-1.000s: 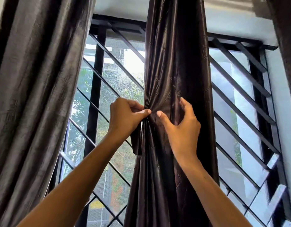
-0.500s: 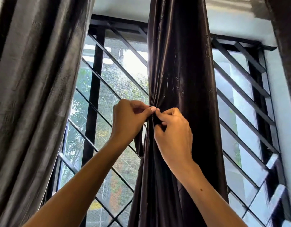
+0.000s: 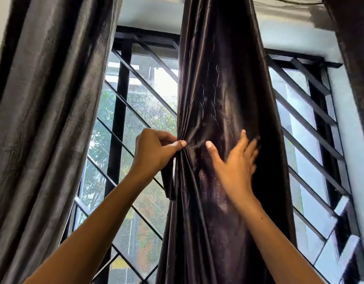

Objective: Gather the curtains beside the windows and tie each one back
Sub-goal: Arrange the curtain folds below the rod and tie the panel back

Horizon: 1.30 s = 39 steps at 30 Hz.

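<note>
Daylight came through the black diagonal window grille (image 3: 123, 111). Left hand (image 3: 154, 152) kept its grip pinched on the gathered dark brown satin curtain (image 3: 222, 111); right hand (image 3: 236, 162) had released, fingers spread flat, reaching for more fabric.

In front of me stands a black metal window grille with slanted bars (image 3: 123, 128), daylight pouring through its panes. Beyond the glass I see blurred green trees (image 3: 156, 111). A pale plastered wall (image 3: 148, 11) runs above the frame.
</note>
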### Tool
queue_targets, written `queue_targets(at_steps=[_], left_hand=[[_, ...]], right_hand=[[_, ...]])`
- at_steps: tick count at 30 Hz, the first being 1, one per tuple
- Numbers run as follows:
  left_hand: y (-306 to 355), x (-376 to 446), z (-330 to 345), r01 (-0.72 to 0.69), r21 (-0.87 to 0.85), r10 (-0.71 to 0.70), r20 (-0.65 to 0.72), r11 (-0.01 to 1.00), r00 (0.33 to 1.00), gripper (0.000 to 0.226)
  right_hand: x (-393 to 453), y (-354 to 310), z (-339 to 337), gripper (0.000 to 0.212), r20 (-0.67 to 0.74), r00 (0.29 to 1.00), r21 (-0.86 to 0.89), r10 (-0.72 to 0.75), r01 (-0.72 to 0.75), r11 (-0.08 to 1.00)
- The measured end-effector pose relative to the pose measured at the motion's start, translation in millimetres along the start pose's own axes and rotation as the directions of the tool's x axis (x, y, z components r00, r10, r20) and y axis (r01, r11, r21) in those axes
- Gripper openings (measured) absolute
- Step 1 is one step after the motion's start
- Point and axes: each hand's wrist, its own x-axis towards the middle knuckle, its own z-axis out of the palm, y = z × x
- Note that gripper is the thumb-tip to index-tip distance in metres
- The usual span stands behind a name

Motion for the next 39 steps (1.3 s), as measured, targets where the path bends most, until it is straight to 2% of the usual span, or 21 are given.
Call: queue_targets(at_steps=[2, 4, 5, 7, 10, 12, 14, 16, 20, 24, 27, 31, 33, 34, 36, 37, 39], left_hand=[[0.3, -0.6, -1.8, 0.048, -0.095, -0.046, 0.029, 0.994, 0.999, 0.01], [1.1, -2.3, -1.5, 0.101, -0.16, -0.092, 0.064, 0.982, 0.994, 0.009], [0.9, -2.9, -1.0, 0.103, -0.162, -0.094, 0.064, 0.981, 0.994, 0.009], [0.0, -2.4, 0.2, 0.048, -0.101, -0.047, 0.017, 0.994, 0.999, 0.01], [3.6, -3.5, 2.6, -0.083, 0.117, 0.089, -0.052, 0.99, 0.995, 0.012], [8.9, -6.2, 6.0, -0.151, 0.231, 0.173, -0.078, 0.961, 0.982, 0.011], [13.1, -8.3, 8.8, -0.187, 0.296, 0.221, -0.085, 0.937, 0.971, 0.007], [14.6, -9.2, 10.2, -0.197, 0.296, 0.23, -0.079, 0.935, 0.97, 0.007], [16.5, -12.7, 8.7, -0.211, 0.245, 0.23, -0.051, 0.946, 0.972, 0.012], [12.4, -10.3, 3.8, -0.122, 0.095, 0.129, -0.07, 0.988, 0.989, 0.013], [10.0, -8.9, 3.2, -0.102, 0.055, 0.106, -0.072, 0.993, 0.992, 0.014], [10.8, -8.6, 3.3, -0.11, 0.107, 0.118, -0.069, 0.988, 0.991, 0.027], [8.4, -5.8, 4.5, -0.094, 0.118, 0.104, -0.082, 0.989, 0.991, 0.024], [7.5, -4.9, 5.0, -0.086, 0.117, 0.096, -0.088, 0.989, 0.991, 0.022], [4.8, -3.5, 6.5, -0.071, 0.097, 0.079, -0.087, 0.993, 0.993, 0.02], [3.4, -2.7, 7.3, -0.06, 0.078, 0.066, -0.073, 0.995, 0.995, 0.02], [1.8, -2.3, 8.1, -0.031, 0.017, 0.032, -0.026, 0.999, 0.999, 0.019]], right_hand=[[5.8, 2.5, 1.8, 0.107, 0.158, 0.98, 0.244, 0.121, -0.157, 0.957], [9.0, -0.1, 5.3, 0.102, 0.245, 0.956, 0.421, 0.161, -0.254, 0.871], [9.7, -2.2, 6.0, 0.098, 0.234, 0.959, 0.454, 0.161, -0.254, 0.854], [9.8, -3.4, 7.1, 0.084, 0.109, 0.987, 0.473, 0.114, -0.152, 0.868], [2.4, -5.7, 1.3, 0.04, -0.11, 0.992, 0.364, -0.058, 0.094, 0.927], [-7.4, -13.9, -4.2, 0.037, -0.185, 0.963, 0.194, -0.195, 0.231, 0.954], [-16.7, -23.2, -5.4, 0.044, -0.181, 0.948, 0.006, -0.261, 0.266, 0.964], [-24.0, -30.6, -4.4, 0.052, -0.113, 0.953, -0.113, -0.28, 0.267, 0.957], [-35.1, -32.2, -4.9, 0.063, 0.007, 0.934, -0.169, -0.358, 0.354, 0.92], [-33.4, -27.7, -6.3, 0.068, 0.126, 0.907, -0.128, -0.402, 0.417, 0.9], [-30.3, -28.3, -10.4, 0.069, 0.257, 0.872, -0.053, -0.416, 0.443, 0.895], [-27.6, -26.4, -16.2, 0.047, 0.406, 0.799, 0.061, -0.443, 0.46, 0.886], [-24.3, -24.3, -19.1, 0.035, 0.466, 0.785, 0.097, -0.408, 0.413, 0.906], [-22.4, -23.7, -19.8, 0.028, 0.436, 0.812, 0.138, -0.387, 0.365, 0.921], [-15.9, -18.1, -17.8, 0.022, 0.182, 0.919, 0.178, -0.35, 0.32, 0.931], [-12.5, -14.3, -15.0, 0.028, 0.041, 0.943, 0.123, -0.331, 0.324, 0.938], [-8.2, -8.9, -9.3, 0.064, -0.081, 0.964, -0.021, -0.253, 0.252, 0.968]])
